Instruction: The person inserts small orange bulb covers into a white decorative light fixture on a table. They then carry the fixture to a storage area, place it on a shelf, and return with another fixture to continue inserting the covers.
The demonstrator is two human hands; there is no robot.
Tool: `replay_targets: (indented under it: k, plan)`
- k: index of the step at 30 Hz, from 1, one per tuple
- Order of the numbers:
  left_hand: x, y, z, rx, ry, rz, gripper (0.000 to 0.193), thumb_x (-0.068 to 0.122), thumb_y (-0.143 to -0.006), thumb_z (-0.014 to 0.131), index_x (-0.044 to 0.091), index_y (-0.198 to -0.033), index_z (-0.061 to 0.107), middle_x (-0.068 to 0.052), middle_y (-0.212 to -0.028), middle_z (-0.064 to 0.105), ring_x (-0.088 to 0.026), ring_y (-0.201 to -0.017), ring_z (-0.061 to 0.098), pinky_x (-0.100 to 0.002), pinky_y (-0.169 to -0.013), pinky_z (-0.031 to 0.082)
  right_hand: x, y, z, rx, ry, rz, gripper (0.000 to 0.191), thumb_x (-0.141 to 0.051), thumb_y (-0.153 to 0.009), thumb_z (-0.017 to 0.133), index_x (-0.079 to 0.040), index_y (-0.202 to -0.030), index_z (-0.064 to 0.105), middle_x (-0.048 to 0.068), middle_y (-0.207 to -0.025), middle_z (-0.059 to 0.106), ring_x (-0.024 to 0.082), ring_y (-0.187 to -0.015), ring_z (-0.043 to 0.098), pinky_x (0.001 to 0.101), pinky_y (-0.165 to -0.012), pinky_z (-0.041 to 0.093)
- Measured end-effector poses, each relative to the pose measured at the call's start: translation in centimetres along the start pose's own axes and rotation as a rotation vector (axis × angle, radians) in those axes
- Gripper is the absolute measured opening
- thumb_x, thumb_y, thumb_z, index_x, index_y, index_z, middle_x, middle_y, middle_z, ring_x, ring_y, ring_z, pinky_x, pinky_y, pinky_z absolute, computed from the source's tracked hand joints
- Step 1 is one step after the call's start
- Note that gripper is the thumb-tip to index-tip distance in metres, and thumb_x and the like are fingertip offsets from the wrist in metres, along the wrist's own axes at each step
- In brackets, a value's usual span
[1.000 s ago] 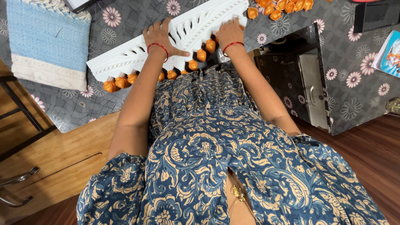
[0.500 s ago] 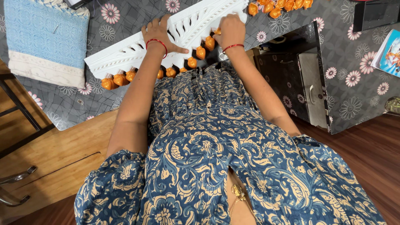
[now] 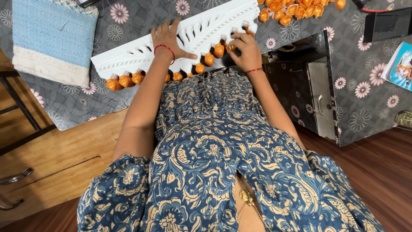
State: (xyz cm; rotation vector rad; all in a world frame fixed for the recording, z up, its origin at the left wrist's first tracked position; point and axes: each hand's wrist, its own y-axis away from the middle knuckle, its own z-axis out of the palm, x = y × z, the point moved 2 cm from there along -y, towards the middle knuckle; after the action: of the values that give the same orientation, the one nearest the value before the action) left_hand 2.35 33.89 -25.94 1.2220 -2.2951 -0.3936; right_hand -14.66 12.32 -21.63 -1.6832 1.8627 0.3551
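A long white carved panel [image 3: 128, 58] lies slantwise on the grey flowered table cloth [image 3: 352, 92]. A row of orange bulb-shaped pieces [image 3: 126, 80] hangs along its near edge. My left hand [image 3: 168, 39] lies flat on the panel's middle, fingers spread, a red thread on the wrist. My right hand [image 3: 243, 50] pinches an orange piece [image 3: 231, 47] at the panel's near edge, toward its right end; the fingers hide most of it.
A heap of loose orange pieces [image 3: 296, 8] lies at the far right end of the panel. A folded blue cloth [image 3: 51, 38] rests at the left. A dark device [image 3: 386, 23] and a printed booklet [image 3: 399, 60] sit at the right. Wooden furniture [image 3: 56, 150] stands below left.
My right hand has shifted a little to the right along the panel's near edge. My left hand stays pressed on the panel.
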Motion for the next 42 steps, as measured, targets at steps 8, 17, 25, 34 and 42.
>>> replay_targets:
  k: [8,17,25,34,42]
  plan:
    - [-1.0,1.3,0.9,0.116,-0.014,0.116,0.149,0.09,-0.052,0.081,0.018,-0.164,0.015,-0.027,-0.165,0.019,-0.042,-0.155,0.01,-0.066,-0.12,0.006,3.5,1.3,-1.0,-0.003,-0.339,0.163,0.017,-0.005,-0.086,0.08,-0.004,-0.1,0.069,0.007,-0.098,0.073,0.015,-0.086,0.07,0.0283,-0.077,0.056]
    - [-6.9,7.6,3.0,0.111,0.027,0.375,0.124,0.07,-0.06,0.086,0.026,-0.164,0.036,-0.018,-0.174,0.012,-0.041,-0.16,0.007,-0.065,-0.125,0.007,9.4,-0.9,-5.8,0.319,-0.107,0.186,0.022,-0.004,-0.093,0.082,-0.003,-0.111,0.07,0.01,-0.104,0.077,0.022,-0.094,0.076,0.0338,-0.084,0.058]
    - [-7.9,10.3,5.0,0.204,-0.16,0.344,0.113,0.054,-0.068,0.089,0.04,-0.167,0.035,-0.015,-0.176,0.01,-0.041,-0.16,0.007,-0.063,-0.125,0.008,5.9,-0.9,-1.7,0.186,-0.056,0.201,0.037,-0.014,-0.096,0.077,-0.007,-0.131,0.068,0.016,-0.135,0.065,0.034,-0.128,0.061,0.0422,-0.108,0.049]
    - [-10.6,9.1,1.5,0.183,0.264,0.106,0.09,0.049,-0.07,0.088,0.02,-0.146,0.05,-0.015,-0.157,0.042,-0.034,-0.146,0.037,-0.045,-0.12,0.03,2.9,-0.2,2.5,0.001,0.093,0.043,0.029,-0.028,-0.101,0.079,-0.014,-0.127,0.075,0.019,-0.156,0.047,0.042,-0.145,0.04,0.0497,-0.12,0.037]
    - [-19.2,14.0,1.1,0.359,0.177,-0.768,0.056,0.055,-0.087,0.078,0.001,-0.102,0.074,-0.022,-0.11,0.07,-0.038,-0.1,0.067,-0.048,-0.082,0.054,2.8,-0.5,3.2,0.012,0.167,0.009,0.026,-0.031,-0.1,0.079,-0.012,-0.117,0.079,0.021,-0.156,0.047,0.045,-0.143,0.041,0.0514,-0.118,0.036]
